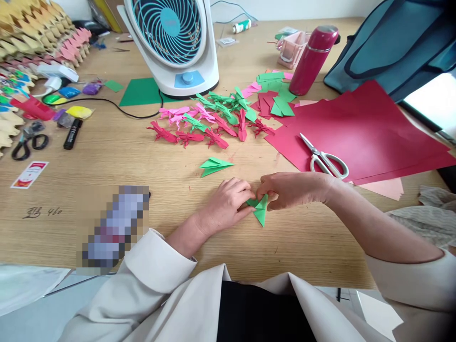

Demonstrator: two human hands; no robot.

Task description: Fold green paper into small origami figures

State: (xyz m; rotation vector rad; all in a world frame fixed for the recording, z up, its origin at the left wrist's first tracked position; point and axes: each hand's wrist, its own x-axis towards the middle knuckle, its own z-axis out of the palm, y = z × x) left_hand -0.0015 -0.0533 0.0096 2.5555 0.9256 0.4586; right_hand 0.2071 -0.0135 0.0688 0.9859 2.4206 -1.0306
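Observation:
A small folded piece of green paper (261, 211) lies on the table between my hands, its pointed corner toward me. My left hand (228, 204) pinches its left side, fingers closed against the tabletop. From the right, my right hand (290, 191) grips the paper's upper edge with thumb and bent fingers. The fingers hide part of the folds. Just beyond my left hand rests another green folded paper shape (215, 166) with a point facing right.
Farther back sit several red, pink and green folded paper figures (213, 118). White-handled scissors (326, 159) lie on red paper sheets (366, 128) at right. A fan (188, 78), a red flask (315, 59), a blue bag (384, 47) and black-handled scissors (30, 142) stand or lie around.

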